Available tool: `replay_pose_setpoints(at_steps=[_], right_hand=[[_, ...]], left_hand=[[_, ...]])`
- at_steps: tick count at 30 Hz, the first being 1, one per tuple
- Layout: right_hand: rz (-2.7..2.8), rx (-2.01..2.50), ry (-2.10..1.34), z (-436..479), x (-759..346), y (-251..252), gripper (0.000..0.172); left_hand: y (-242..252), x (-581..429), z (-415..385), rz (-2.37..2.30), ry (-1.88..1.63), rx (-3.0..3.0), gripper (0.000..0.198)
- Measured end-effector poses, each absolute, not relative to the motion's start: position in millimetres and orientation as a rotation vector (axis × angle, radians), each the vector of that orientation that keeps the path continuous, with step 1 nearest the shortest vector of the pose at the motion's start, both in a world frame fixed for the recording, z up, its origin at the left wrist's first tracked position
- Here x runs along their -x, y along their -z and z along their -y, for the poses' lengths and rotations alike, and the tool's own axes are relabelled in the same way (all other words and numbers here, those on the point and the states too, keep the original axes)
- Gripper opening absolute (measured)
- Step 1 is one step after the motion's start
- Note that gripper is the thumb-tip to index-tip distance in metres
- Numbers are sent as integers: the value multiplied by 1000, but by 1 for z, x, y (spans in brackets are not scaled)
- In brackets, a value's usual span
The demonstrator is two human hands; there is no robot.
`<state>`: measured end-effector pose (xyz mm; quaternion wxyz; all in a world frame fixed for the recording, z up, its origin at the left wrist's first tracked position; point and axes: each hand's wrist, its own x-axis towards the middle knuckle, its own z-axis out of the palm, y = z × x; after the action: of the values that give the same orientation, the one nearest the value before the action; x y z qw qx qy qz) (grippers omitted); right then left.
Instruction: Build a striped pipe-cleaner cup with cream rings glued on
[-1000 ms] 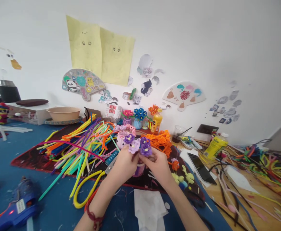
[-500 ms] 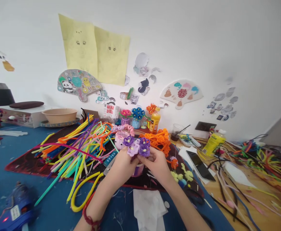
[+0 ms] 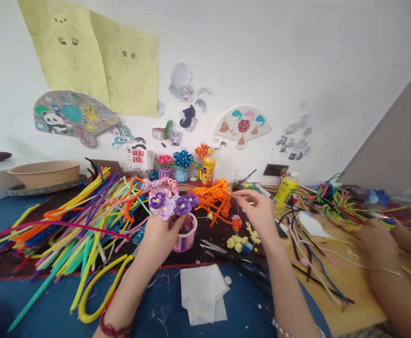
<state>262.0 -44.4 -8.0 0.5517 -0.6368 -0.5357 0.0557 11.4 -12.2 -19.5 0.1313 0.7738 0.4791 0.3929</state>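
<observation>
My left hand (image 3: 159, 234) grips a bunch of purple pipe-cleaner flowers (image 3: 172, 203) by their stems, just above a small pink-and-purple striped cup (image 3: 187, 231) on the dark mat. My right hand (image 3: 258, 210) is raised to the right of the flowers, near the heap of orange pipe-cleaner flowers (image 3: 214, 197). Its thumb and forefinger are pinched together; what they hold, if anything, is too small to see. Small yellow pipe-cleaner shapes (image 3: 242, 240) lie below that hand.
A big spread of coloured pipe cleaners (image 3: 74, 220) covers the left. White tissue (image 3: 201, 293) lies near the front edge. Finished flower pots (image 3: 182, 166), an orange bottle (image 3: 208, 166) and a yellow bottle (image 3: 285, 190) stand by the wall. Another person's hands (image 3: 377, 241) work at right.
My right hand let go of the flowers and moved right and up; my left hand keeps them. The view swung right, bringing another person's hands into sight.
</observation>
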Motion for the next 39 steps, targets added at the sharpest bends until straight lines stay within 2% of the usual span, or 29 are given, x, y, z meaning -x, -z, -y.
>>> replay_pose_setpoints(at_steps=[10,15,18,20,22,28,34,39], right_hand=[[1408,1855,-209,88,-299,3,25],[1358,1916,-128,66,-310,3,15],[1368,1879,-177,44,-305,10,25],[1355,1843,-231,33,-299,15,18],[1316,1798,-289,26,-295,18,4],[1086,1516,-344,31,-296,-3,12],[920,1042,-571,27,-263,-18,32],[829,758,-903,-1,-217,4,26]], left_hand=[[18,-10,12,-1473,-1143,-2271,20],[18,-11,12,-1477,-1113,-2251,20],[20,-10,11,-1476,-1129,-2244,18],[21,-10,11,-1464,-1133,-2242,17],[21,-9,11,-1448,-1140,-2239,16],[23,-9,13,-1388,-1174,-2209,20],[25,-9,12,-1338,-1263,-2147,24],[24,-10,14,-1241,-1359,-2117,20]])
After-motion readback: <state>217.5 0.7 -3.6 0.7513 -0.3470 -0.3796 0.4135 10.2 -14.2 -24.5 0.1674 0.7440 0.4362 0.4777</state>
